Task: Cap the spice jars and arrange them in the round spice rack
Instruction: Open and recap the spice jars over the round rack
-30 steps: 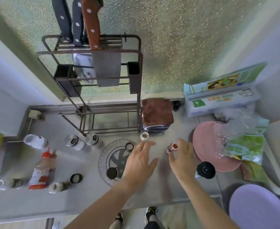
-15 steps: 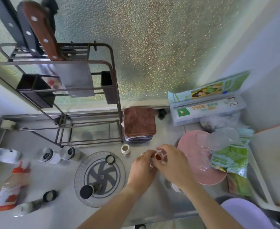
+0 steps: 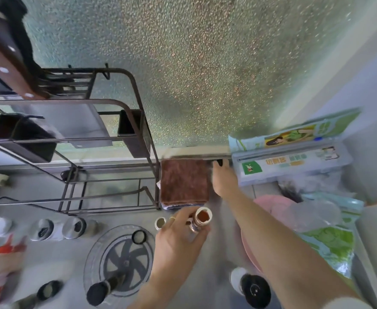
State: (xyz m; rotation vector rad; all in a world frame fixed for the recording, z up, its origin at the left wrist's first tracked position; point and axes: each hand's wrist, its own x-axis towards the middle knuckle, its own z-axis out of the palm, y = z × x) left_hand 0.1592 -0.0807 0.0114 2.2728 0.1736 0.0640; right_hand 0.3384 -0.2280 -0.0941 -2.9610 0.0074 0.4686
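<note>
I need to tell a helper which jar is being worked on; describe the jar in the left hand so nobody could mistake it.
Start at the folded brown cloth at the back of the counter. Just in front of its near edge, the left hand grips a small open jar, held above the counter. Unlike the capped jars with black or silver lids around it, its mouth is uncovered and shows reddish-brown spice inside.

Left hand [image 3: 178, 237] curled in a grip, right hand [image 3: 224, 179] reaching far forward, arm extended
</note>
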